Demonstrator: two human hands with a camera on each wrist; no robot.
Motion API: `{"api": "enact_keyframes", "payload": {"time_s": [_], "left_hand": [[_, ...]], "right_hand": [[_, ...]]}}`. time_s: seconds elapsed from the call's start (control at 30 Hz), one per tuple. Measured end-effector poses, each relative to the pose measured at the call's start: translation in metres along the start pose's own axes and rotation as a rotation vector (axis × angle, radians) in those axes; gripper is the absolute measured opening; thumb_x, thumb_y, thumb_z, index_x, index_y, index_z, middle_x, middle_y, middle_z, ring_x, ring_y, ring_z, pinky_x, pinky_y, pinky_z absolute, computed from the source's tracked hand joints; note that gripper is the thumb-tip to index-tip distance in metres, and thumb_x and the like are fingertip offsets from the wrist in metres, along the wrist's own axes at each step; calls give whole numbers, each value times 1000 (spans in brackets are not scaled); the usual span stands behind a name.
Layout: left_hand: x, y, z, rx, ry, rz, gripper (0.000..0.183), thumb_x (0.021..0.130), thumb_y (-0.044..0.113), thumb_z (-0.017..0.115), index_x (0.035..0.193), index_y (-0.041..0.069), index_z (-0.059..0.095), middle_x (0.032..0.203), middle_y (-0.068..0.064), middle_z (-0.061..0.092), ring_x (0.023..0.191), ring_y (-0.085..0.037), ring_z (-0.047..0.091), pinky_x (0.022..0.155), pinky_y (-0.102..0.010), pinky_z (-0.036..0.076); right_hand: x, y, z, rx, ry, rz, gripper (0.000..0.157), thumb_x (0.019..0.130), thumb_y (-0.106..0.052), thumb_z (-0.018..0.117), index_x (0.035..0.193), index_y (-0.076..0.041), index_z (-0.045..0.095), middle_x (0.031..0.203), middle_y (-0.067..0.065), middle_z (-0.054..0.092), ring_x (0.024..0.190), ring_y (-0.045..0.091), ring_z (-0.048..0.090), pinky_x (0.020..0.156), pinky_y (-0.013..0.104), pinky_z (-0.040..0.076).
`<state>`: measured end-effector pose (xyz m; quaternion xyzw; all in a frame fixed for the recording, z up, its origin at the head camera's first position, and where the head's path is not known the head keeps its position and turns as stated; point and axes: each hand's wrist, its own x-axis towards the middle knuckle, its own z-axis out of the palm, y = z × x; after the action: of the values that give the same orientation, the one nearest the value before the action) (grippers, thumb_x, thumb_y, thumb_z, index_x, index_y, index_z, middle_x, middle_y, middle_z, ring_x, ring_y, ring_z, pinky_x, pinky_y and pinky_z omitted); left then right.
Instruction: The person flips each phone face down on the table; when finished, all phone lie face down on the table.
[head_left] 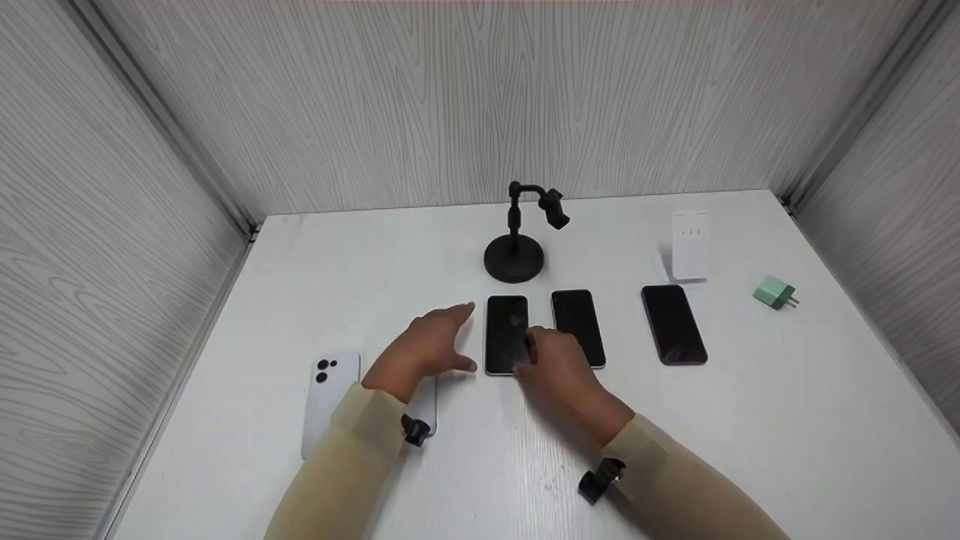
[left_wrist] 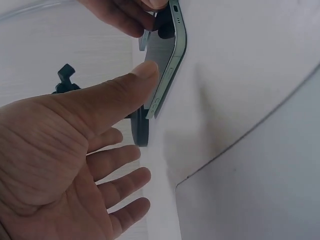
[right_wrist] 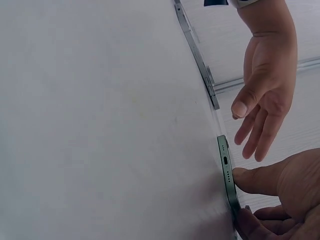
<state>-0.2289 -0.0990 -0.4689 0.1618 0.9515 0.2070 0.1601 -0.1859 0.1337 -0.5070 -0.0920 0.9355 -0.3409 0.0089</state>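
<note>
A dark-screened smartphone with a pale green frame lies face up near the middle of the white table. My right hand holds it by the lower right corner, thumb by the bottom edge and curled fingers at the side. In the right wrist view, the phone's green bottom edge shows its charging port beside the thumb. To the left of this phone, my left hand is held apart with thumb and fingers spread, holding nothing. Under my left wrist, a light-coloured phone is mostly hidden.
Behind the phone stands a black phone holder on a round base. Further right lie two more dark phones, one near and one farther, a white stand and a green charger plug. A white phone lies left.
</note>
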Motion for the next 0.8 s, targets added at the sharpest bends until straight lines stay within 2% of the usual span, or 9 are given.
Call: {"api": "enact_keyframes", "payload": {"time_s": [0.27,0.43,0.8], "left_hand": [[15,7,17,47,-31,108,96,86,20,95,168,10,44,170,-10,50,159,-34,44,131,-50,35],[18,8,18,75,-29,119,94,87,20,95,166,9,46,167,-10,53,158,-34,45,131,-51,36],[20,9,20,89,-12,122,93,84,25,97,163,7,51,164,-12,56,157,-33,48,130,-48,37]], "right_hand": [[0,5,2,50,21,-5,26,90,-9,83,114,-3,74,91,4,73,83,19,64,76,40,55],[1,5,2,64,30,-23,33,90,-7,82,121,-2,75,93,4,75,84,18,65,77,40,56],[1,7,5,126,17,32,43,89,-4,78,132,-1,72,102,5,75,92,20,67,83,42,57]]}}
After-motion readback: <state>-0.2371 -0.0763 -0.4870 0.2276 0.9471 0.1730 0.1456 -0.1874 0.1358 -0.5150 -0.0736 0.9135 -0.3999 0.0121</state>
